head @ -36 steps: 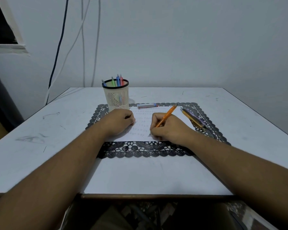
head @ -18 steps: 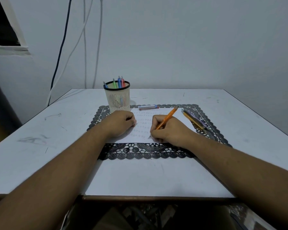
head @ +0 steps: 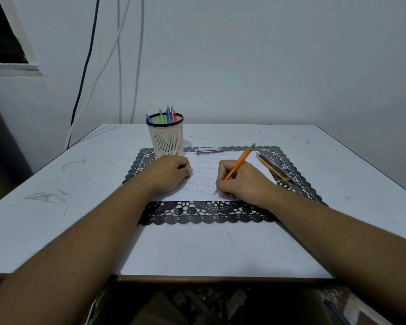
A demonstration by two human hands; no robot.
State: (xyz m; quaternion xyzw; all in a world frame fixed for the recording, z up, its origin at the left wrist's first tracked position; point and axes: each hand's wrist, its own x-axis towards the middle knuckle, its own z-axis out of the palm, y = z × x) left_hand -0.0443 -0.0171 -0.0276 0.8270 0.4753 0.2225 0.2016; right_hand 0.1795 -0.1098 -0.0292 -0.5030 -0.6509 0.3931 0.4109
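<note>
Head camera, looking down over both forearms: at centre frame I see the right hand (head: 242,181) gripping an orange pencil (head: 238,164), its fingers (head: 223,171) curled tight round the lower barrel, the tip touching the white sheet of paper (head: 204,195) near its lower edge and the cap end slanting up toward the upper right. Just left of centre, the left hand (head: 169,174) rests on the same sheet as a loose fist, fingers clenched under the palm and holding nothing that I can make out. Rows of faint marks run across the paper between the two hands; they are too small for me to read. The sheet lies on a black lace mat (head: 209,211), which sits in the middle of the scuffed white worktop (head: 209,249). Above the left hand, at the mat's upper left corner, stands a cream mesh pen cup (head: 165,137) with a black rim, holding coloured pens (head: 168,114) upright. A small flat lead case (head: 209,150) lies at the top edge of the paper, and a bundle of pencils (head: 273,168) lies slantwise on the mat right of the writing hand, apart from it. Cables (head: 85,66) hang down the pale wall at upper left.
</note>
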